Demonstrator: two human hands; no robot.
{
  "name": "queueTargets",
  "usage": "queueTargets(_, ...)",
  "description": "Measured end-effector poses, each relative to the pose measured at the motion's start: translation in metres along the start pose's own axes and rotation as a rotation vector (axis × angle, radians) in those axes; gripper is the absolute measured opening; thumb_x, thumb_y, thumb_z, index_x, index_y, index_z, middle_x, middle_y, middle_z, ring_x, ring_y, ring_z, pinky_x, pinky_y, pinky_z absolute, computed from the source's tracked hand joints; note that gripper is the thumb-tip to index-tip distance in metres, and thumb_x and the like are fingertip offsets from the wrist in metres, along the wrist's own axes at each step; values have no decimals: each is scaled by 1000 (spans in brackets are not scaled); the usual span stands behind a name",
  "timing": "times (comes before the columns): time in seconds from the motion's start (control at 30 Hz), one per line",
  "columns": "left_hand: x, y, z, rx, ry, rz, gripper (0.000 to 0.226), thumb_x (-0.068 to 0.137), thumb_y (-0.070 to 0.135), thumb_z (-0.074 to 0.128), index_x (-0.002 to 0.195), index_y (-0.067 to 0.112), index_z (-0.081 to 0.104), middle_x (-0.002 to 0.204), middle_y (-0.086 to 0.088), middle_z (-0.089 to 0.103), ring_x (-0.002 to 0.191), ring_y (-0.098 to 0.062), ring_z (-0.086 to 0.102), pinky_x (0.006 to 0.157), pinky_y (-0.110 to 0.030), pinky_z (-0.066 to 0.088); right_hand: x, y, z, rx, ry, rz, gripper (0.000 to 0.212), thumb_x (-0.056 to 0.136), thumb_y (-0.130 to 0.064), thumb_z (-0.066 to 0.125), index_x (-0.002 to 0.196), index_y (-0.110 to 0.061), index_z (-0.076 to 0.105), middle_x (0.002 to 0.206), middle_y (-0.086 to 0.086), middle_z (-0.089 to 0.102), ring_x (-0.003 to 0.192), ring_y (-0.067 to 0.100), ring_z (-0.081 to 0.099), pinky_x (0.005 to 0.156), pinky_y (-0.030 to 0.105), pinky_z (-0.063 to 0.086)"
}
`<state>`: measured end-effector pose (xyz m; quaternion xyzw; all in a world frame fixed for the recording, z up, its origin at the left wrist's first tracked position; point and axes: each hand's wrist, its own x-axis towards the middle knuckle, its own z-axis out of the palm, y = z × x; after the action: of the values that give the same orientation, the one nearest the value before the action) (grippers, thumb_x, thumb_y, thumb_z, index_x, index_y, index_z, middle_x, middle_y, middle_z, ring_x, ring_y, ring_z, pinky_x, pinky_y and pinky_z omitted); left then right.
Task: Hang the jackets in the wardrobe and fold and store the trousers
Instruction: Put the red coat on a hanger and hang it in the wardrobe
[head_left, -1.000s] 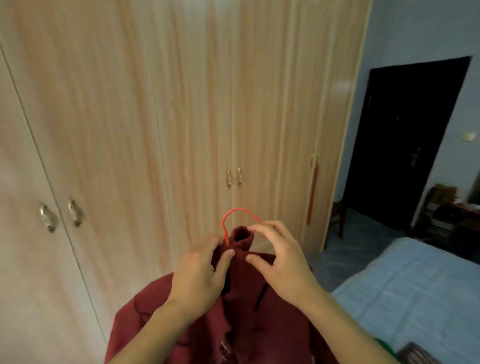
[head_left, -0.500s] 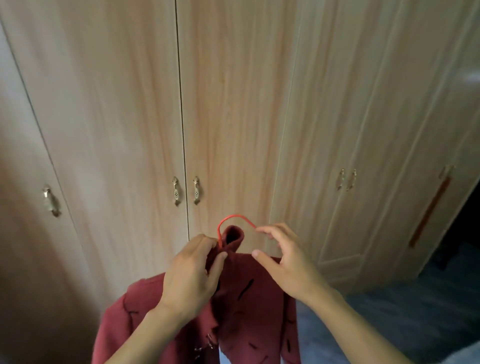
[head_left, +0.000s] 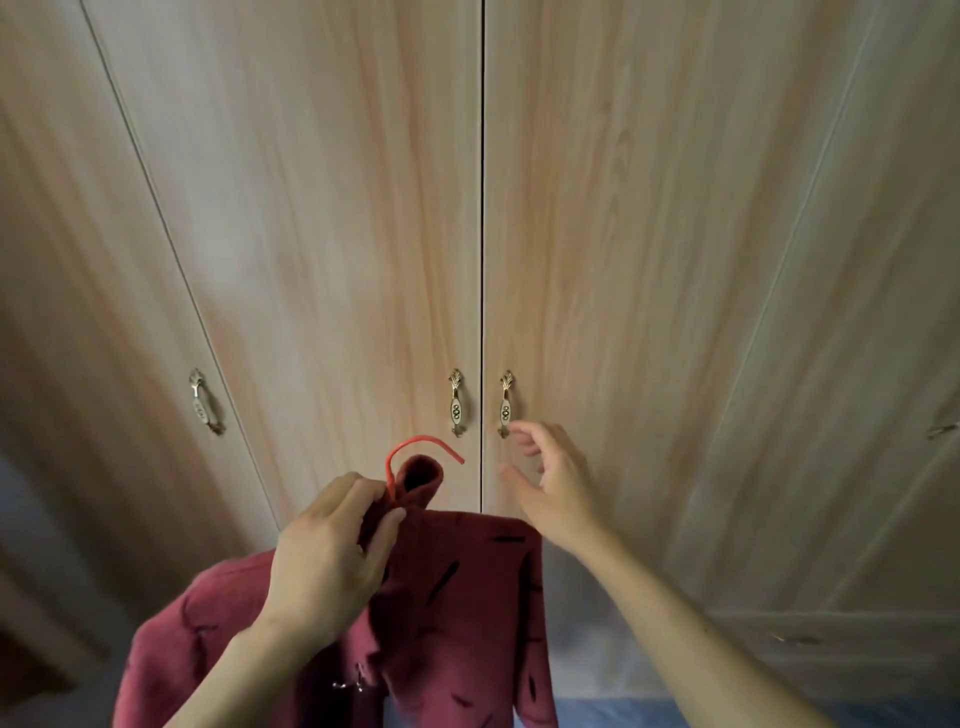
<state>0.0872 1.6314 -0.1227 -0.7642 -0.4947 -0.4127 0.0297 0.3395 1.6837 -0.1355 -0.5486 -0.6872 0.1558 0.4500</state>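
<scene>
A dark red jacket (head_left: 457, 608) with black marks hangs on a red hanger, whose hook (head_left: 421, 447) sticks up out of the collar. My left hand (head_left: 327, 556) grips the jacket at the collar, around the hanger's neck. My right hand (head_left: 550, 478) is off the jacket, fingers loosely spread, just below the metal handle (head_left: 505, 402) of the right wardrobe door (head_left: 623, 260). Its fingertips are close to the handle's lower end. The wooden wardrobe's doors are all closed.
The left door of the middle pair has its own handle (head_left: 456, 402). Another handle (head_left: 202, 402) sits on the door further left. Lower drawers (head_left: 810, 644) show at the right. Blue floor (head_left: 623, 712) lies below.
The view swung left, so the middle door pair now faces me. My right hand let go of the hanger hook and moved up and right toward the door handle. The left hand keeps its grip.
</scene>
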Motion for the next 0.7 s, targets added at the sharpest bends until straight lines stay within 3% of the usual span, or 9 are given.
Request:
queueTargets(0.13, 28, -18, 18, 10, 9, -25, 17, 88, 39, 54, 91, 22, 55, 83, 13, 52, 67, -10, 50, 54, -29, 46, 52, 23, 11, -25, 1, -7, 46, 89, -26, 69, 132, -23, 55, 113, -7, 53, 101, 5, 53, 92, 27, 47)
queueTargets(0.23, 45, -32, 27, -2, 6, -43, 18, 89, 39, 55, 91, 21, 56, 83, 12, 53, 67, -11, 51, 55, -30, 46, 80, 36, 18, -81, -92, -32, 58, 91, -30, 66, 144, -31, 41, 130, -8, 44, 103, 5, 49, 94, 30, 49)
queueTargets(0.3, 53, -41, 32, -15, 14, -58, 18, 89, 39, 55, 91, 21, 56, 83, 14, 52, 65, -7, 48, 55, -27, 43, 93, 42, 26, -123, -118, -30, 65, 92, -32, 64, 149, -32, 32, 141, -7, 38, 112, 12, 50, 101, 29, 43)
queueTargets(0.37, 61, -47, 37, -31, 26, -76, 18, 89, 40, 54, 89, 22, 55, 82, 15, 51, 64, -5, 44, 56, -24, 39, 103, 45, 35, -146, -118, 13, 70, 92, -31, 65, 152, -29, 28, 150, -4, 34, 135, 13, 39, 108, 24, 30)
queueTargets(0.43, 68, -50, 42, -53, 40, -90, 18, 89, 40, 54, 86, 22, 54, 80, 15, 50, 63, -5, 44, 56, -24, 38, 108, 47, 40, -148, -122, 50, 73, 92, -28, 65, 153, -25, 25, 154, 0, 31, 141, 15, 32, 108, 21, 23)
queueTargets(0.6, 76, -66, 45, -157, 34, -74, 17, 89, 37, 56, 81, 24, 50, 77, 14, 50, 66, -9, 49, 59, -29, 42, 118, 42, 57, -119, -77, 187, 66, 92, -27, 67, 147, -27, 32, 148, 4, 39, 136, 20, 41, 101, 22, 29)
queueTargets(0.7, 77, -79, 41, -211, 24, -66, 18, 89, 39, 56, 79, 25, 50, 76, 14, 50, 67, -8, 50, 61, -27, 41, 118, 34, 68, -86, -47, 218, 77, 90, -27, 68, 150, -36, 21, 144, 6, 42, 128, 20, 49, 104, 27, 36)
